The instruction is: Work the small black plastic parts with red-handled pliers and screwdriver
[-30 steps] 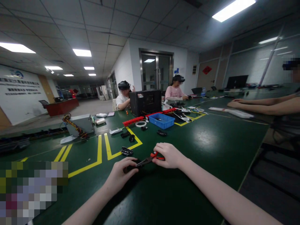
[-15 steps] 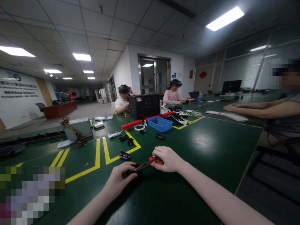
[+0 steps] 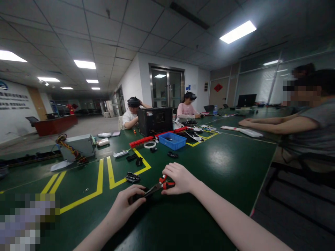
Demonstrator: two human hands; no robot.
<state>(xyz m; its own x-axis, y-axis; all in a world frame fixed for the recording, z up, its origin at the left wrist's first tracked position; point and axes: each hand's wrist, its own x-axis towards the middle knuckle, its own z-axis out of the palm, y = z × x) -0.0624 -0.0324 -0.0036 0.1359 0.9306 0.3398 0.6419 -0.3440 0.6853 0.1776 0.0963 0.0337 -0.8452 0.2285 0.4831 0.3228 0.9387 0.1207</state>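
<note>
My right hand is closed around the red handles of needle-nose pliers, whose tips point left. In my left hand is a small black part, gripped between thumb and fingers and mostly hidden by them. The pliers' tips reach the black part at my left fingertips; whether they bite on it I cannot tell. Just beyond my left hand, a black piece with a ribbed look lies on the green table.
A blue bin stands ahead, beside red strips, a white ring and several black pieces. A power supply with coloured wires is at left, a black case further back. People sit across the table and at right.
The pliers' handles have spread wider apart in my right hand. My view has turned slightly right, so everything sits further left. Both hands keep their places around the pliers and black part.
</note>
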